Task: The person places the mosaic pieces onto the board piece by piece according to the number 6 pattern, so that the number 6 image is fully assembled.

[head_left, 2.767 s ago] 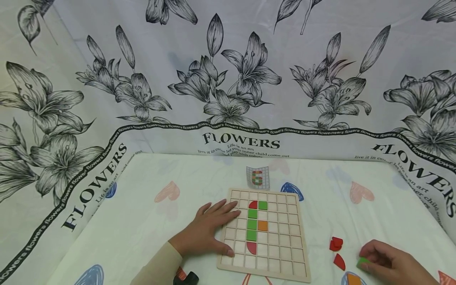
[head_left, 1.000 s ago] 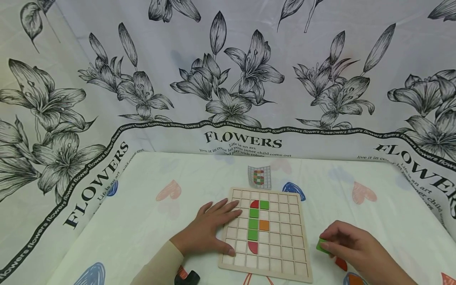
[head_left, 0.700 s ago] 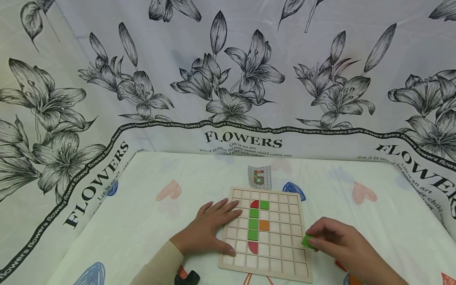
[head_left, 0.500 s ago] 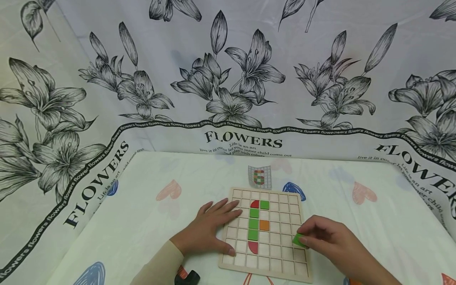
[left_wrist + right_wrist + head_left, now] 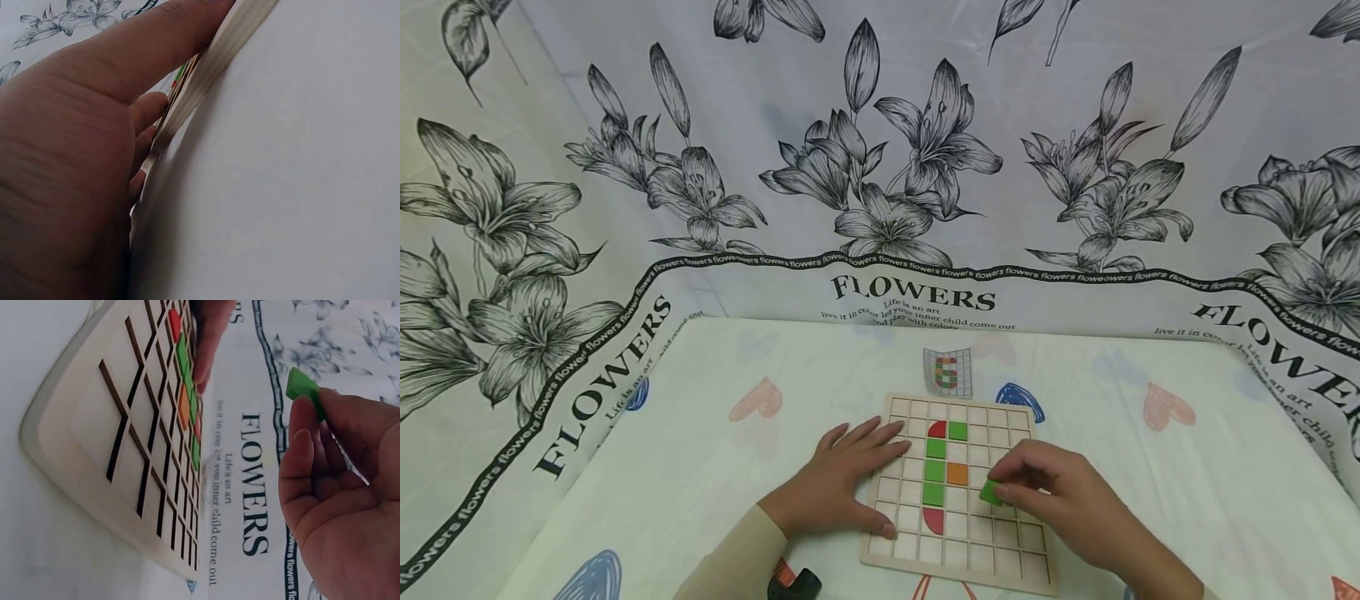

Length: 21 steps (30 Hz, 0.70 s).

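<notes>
Your left hand [image 5: 838,483] lies spread along the left side of the board [image 5: 955,552], fingers straight and reaching over its rim, thumb down at the near-left part — most likely to keep the board from sliding while the other hand works. It grips nothing.

Your right hand [image 5: 1067,492] pinches a green tile [image 5: 989,492] between thumb and fingertips, the rest of the fingers curled in behind. The tile is over the board's right half, tilted and apart from the wood, as the right wrist view shows. Holding it by one end leaves a corner jutting out, which should help it meet a cell cleanly.

Left of it, an orange tile [image 5: 957,474] sits just right of a column of green squares [image 5: 933,471], each tile in its own cell, so the grid's ridges probably stop them drifting. Beyond the far edge lies a small printed card [image 5: 947,372] (coloured shapes on a grid) — placed, I'd judge, where neither hand covers it.
</notes>
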Motion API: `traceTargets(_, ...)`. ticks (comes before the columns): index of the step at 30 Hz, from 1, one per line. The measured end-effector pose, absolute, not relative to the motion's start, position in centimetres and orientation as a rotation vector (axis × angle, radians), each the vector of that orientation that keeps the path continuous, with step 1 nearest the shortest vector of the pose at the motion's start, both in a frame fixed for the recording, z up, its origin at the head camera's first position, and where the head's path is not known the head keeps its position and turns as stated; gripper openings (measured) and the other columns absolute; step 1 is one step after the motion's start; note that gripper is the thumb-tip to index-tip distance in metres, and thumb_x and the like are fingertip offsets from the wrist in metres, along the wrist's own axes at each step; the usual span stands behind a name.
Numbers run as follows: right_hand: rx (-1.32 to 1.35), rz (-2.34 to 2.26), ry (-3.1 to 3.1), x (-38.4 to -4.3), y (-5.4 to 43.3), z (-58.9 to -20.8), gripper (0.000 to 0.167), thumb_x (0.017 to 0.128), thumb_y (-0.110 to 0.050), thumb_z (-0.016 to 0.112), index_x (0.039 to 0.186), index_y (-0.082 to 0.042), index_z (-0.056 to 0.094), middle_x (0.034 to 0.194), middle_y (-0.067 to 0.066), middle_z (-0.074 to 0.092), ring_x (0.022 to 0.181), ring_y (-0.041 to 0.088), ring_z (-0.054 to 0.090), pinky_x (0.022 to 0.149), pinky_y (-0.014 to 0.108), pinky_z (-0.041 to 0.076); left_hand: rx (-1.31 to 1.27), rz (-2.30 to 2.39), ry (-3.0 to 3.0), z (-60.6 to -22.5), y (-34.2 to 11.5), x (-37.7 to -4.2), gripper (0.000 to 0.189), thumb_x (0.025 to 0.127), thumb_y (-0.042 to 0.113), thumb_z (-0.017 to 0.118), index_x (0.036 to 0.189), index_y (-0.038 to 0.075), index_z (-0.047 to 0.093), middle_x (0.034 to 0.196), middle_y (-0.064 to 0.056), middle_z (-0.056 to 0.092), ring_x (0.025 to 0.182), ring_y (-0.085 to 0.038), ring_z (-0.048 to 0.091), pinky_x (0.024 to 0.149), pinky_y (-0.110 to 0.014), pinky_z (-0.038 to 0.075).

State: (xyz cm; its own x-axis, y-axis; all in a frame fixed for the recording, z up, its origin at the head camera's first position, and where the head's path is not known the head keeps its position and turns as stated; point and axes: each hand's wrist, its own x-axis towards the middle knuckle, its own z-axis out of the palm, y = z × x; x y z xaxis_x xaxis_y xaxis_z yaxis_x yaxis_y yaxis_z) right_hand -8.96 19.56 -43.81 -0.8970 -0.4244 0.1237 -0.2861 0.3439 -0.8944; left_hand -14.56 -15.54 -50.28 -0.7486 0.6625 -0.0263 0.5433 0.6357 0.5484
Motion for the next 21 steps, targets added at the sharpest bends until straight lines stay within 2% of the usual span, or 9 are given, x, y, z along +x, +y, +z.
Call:
traceTargets(11, -0.638, -1.684, 2.378, -9.9, 17.8, -44.4, 0.009, 0.101, -0.009, 0.079, 0.108, -0.014, 0.079, 0.108, -0.001, 0.076, 0.093, 0.019, 0.073, 0.083, 0.030, 0.061, 0.975, 0.771, 2.633, -50.1, -15.5, -14.5, 0.110, 0.078, 0.082, 0.080, 0.170, 0.036, 0.042, 0.177, 0.018, 0.023, 0.165, -0.016, 0.008, 0.127, -0.063, 0.005)
traceTargets(21, -0.510, -1.596, 2.351, -10.2, 17.0, -45.9, 0.005, 0.101, -0.017, 0.081, 0.105, -0.016, 0.081, 0.107, 0.002, 0.075, 0.095, 0.018, 0.070, 0.085, 0.027, 0.059, 0.986, 0.768, 2.630, -50.1, -15.5, -14.5, 0.110, 0.079, 0.082, 0.079, 0.170, 0.035, 0.041, 0.178, 0.017, 0.021, 0.165, -0.017, 0.007, 0.127, -0.063, 0.004)
